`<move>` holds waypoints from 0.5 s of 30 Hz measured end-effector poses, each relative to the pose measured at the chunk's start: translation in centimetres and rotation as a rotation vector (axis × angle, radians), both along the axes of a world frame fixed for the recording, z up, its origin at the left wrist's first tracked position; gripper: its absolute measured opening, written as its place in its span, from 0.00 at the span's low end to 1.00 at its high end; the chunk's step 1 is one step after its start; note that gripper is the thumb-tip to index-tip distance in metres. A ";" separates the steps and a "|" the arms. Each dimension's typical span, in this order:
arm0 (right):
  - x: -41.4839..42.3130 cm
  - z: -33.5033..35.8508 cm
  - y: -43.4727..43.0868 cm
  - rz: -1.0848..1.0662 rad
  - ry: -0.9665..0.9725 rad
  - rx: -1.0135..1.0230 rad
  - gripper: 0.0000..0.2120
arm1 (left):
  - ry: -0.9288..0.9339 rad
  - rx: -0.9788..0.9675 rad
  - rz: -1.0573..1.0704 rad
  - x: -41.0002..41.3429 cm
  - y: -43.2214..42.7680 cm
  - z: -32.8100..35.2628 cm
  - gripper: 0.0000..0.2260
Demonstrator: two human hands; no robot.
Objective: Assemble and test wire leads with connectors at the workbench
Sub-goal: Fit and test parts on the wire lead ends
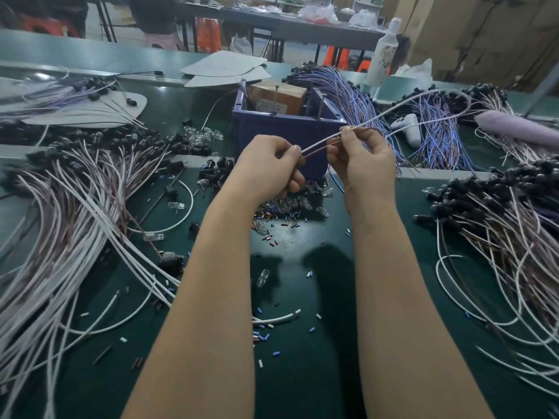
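The person's left arm (211,282) and right arm (393,282) were bare and smooth, all the way down to the bottom edge. The left hand (266,167) and the right hand (363,164) were bare too. The fingers (295,178) were slim. The nails were short and plain.

Dark green workbench (302,373), long grey table (302,27) behind, orange stools (335,57) beneath it, cardboard boxes (484,31) stacked at right

Two hands (269,167), two held wires (321,144) — one bin (281,130)
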State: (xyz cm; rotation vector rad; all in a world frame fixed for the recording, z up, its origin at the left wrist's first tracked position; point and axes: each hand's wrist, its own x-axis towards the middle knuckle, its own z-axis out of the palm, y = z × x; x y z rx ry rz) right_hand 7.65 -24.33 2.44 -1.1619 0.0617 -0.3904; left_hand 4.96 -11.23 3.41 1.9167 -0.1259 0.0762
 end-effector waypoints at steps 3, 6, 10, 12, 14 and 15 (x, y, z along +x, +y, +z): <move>0.0 -0.1 0.0 -0.035 0.020 0.039 0.10 | -0.048 0.023 0.029 0.2 -0.1 -0.1 0.10; -0.3 0.0 -0.1 -0.010 0.097 -0.038 0.10 | -0.059 0.046 0.075 0.4 -0.1 -0.4 0.09; -1.3 1.3 -0.6 0.149 0.210 -0.759 0.16 | -0.079 0.152 0.146 0.8 0.3 -0.7 0.10; -1.6 2.6 -0.1 0.063 0.043 -1.026 0.13 | -0.080 0.235 0.099 0.6 0.3 -0.6 0.10; -2.0 3.5 0.7 -0.027 -0.112 -1.178 0.08 | -0.090 0.291 0.033 0.5 0.4 -0.4 0.10; -2.2 3.6 0.9 -0.022 -0.121 -1.254 0.08 | -0.098 0.309 0.012 0.4 0.4 -0.2 0.10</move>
